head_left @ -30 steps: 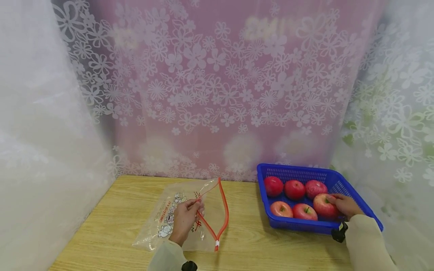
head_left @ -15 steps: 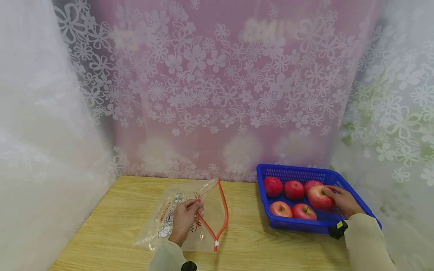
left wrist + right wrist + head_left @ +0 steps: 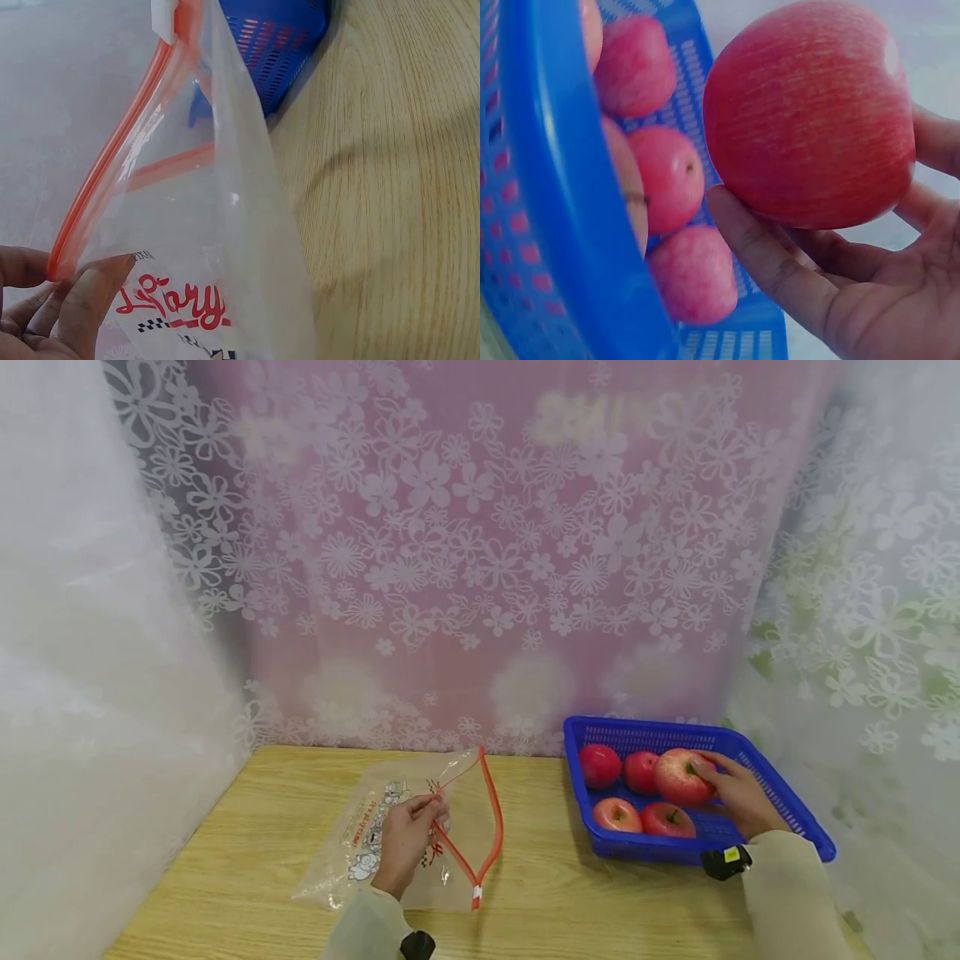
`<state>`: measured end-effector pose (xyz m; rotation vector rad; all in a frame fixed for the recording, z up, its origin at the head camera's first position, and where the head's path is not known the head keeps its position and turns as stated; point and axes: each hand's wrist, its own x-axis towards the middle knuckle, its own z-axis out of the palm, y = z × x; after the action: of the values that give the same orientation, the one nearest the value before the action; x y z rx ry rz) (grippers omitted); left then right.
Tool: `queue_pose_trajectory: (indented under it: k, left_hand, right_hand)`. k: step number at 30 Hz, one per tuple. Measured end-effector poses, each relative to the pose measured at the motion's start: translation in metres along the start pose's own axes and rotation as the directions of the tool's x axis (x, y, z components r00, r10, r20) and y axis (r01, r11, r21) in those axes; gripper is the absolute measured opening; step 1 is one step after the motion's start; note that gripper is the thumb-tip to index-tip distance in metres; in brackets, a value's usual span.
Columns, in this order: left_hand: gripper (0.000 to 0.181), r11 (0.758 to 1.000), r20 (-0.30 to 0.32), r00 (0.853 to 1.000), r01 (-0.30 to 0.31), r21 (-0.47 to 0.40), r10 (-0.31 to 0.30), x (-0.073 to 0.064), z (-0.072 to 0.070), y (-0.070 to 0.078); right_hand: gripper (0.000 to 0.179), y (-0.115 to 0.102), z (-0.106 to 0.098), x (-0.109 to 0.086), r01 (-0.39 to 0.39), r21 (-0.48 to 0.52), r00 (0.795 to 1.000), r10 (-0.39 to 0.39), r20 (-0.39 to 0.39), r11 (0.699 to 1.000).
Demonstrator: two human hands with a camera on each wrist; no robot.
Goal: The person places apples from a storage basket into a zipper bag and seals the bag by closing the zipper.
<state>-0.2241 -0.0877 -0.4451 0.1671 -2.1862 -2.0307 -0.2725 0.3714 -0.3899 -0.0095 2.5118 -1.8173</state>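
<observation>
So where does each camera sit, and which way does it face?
Head: worn on the head, facing forward and down at bag and basket; left hand, right hand and sleeves show.
Left wrist: worn there, facing the bag's red edge; left fingers show.
Right wrist: worn there, facing the held apple; right fingers and palm show.
Shared: both wrist views catch the basket.

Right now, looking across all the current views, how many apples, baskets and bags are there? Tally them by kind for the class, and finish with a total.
Apples: 6 (1 of them held in the right hand)
Basket: 1
Bag: 1
Total: 8
</observation>
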Motion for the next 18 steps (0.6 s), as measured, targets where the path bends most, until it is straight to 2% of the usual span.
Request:
queue_pose_trajectory:
  k: [6, 12, 18]
  left_hand:
    - [0.026, 1.000, -0.004, 1.000, 0.007, 0.004, -0.007, 0.000, 0.000, 0.001]
    - [0.026, 1.000, -0.005, 1.000, 0.017, 0.002, -0.017, -0.001, 0.000, 0.002]
    - [0.026, 1.000, -0.007, 1.000, 0.014, -0.004, -0.014, -0.001, 0.001, 0.002]
  right_hand:
    - [0.064, -0.016, 0.021, -0.004, 0.033, 0.002, 0.999, -0.033, 0.008, 0.999]
    - [0.063, -0.027, 0.041, -0.006, 0.063, 0.005, 0.998, -0.063, 0.020, 0.998]
    - [0.065, -0.040, 0.059, -0.012, 0.083, 0.042, 0.994, -0.086, 0.068, 0.996]
